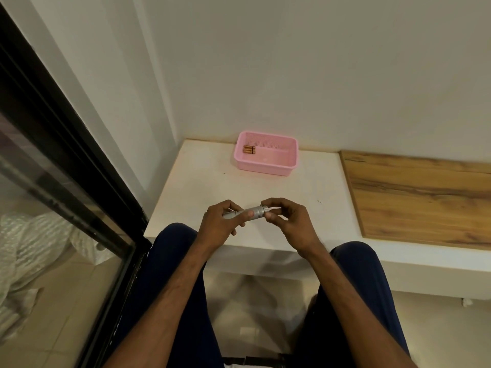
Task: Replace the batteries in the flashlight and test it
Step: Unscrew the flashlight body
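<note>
A small silver flashlight [252, 213] lies level between both hands, just above the white counter [305, 192]. My left hand [220, 221] wraps its narrow body. My right hand [285, 219] pinches the wider end with thumb and fingers; a thin pale piece sticks out there past the fingers. Further back stands a pink plastic basket [267, 166], with a few copper-coloured batteries [249, 149] lying in its far left corner. Whether the flashlight is lit cannot be seen.
A wooden board [419, 195] covers the counter to the right. White walls close the back and left corner. A dark-framed glass door [61, 181] runs along the left. My knees in dark trousers sit under the counter's front edge.
</note>
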